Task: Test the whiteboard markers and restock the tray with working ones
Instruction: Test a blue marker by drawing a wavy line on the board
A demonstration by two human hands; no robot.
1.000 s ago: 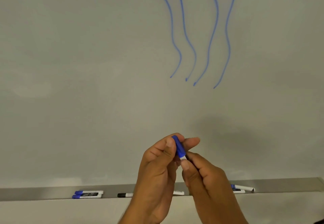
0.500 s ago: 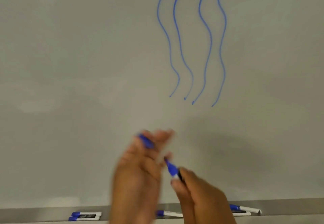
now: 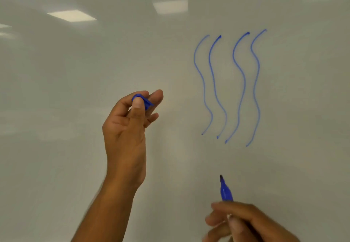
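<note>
I hold the uncapped blue whiteboard marker (image 3: 225, 192) clamped in my right hand (image 3: 242, 222) grip, tip up, below four wavy blue test lines (image 3: 215, 90). My left hand (image 3: 128, 128) pinches the blue plastic cap (image 3: 142, 100). Recommendation: stroke on bare glossy white whiteboard (image 3: 75, 90), with steady pressure.

Below the blue lines (image 3: 215, 90), the right hand (image 3: 246, 222) is blurred and cut off by the bottom edge. Its grip hides the barrel of the marker (image 3: 225, 191), leaving only the blue neck and dark tip. Left of the lines, the thumb of the left hand (image 3: 126, 132) covers much of what is probably a blue cap (image 3: 147, 103). The whiteboard (image 3: 56, 90) runs past every edge.
</note>
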